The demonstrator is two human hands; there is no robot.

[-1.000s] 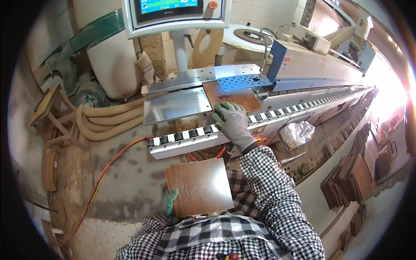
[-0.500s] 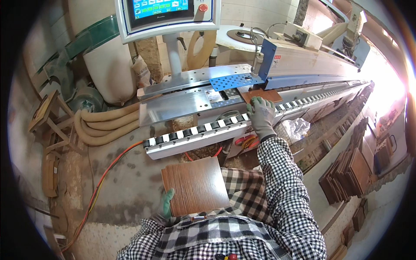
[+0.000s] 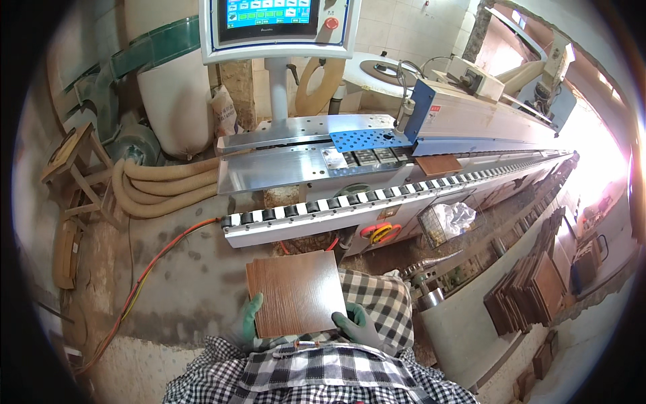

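A small stack of brown wood-grain boards [image 3: 296, 293] lies in front of my body, its left edges slightly fanned. My left hand [image 3: 250, 322], in a grey and green glove, is closed on the stack's lower left side, thumb on top. At the lower right corner, my right hand [image 3: 359, 326] in a matching glove grips the same stack, its thumb over the top board. Both hands' other fingers are mostly hidden. Beyond them, another brown board [image 3: 438, 165] lies partly under the blue guard of a long woodworking machine [image 3: 494, 111], with no hand on it.
A roller rail [image 3: 303, 219] runs along the machine's near side. Red and yellow scissors [image 3: 381, 233] and a wire basket [image 3: 436, 227] hang below it. More boards [image 3: 528, 293] stand stacked at right. A control screen [image 3: 269, 13] rises behind; an orange hose [image 3: 163, 262] crosses the floor at left.
My right hand has left the board at the machine and come back to the stack. That board has moved right, further along the machine. My left hand still holds the stack.
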